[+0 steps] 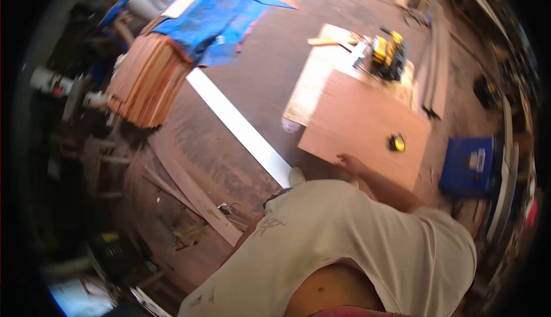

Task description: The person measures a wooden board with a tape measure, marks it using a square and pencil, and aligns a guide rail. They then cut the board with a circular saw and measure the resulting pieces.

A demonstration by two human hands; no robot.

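My right hand (346,162) is at the near left edge of a flat brown board (367,119), its fingers loosely apart and nothing seen in them. On that board lies a small yellow and black tape measure (396,143), to the right of the hand. The brown board overlaps a paler wooden board (313,78). A yellow and black power tool (388,55) stands at the far end, beside a metal square (357,53). My left hand is hidden behind my shirt (338,219). A long white strip (241,127) lies on the floor, its near end close to my body.
A stack of reddish planks (152,78) stands at the left, next to a blue tarp (215,21). Loose wood strips (189,188) lie on the floor at the lower left. A blue box (468,165) sits at the right, with long timbers (439,64) beyond it.
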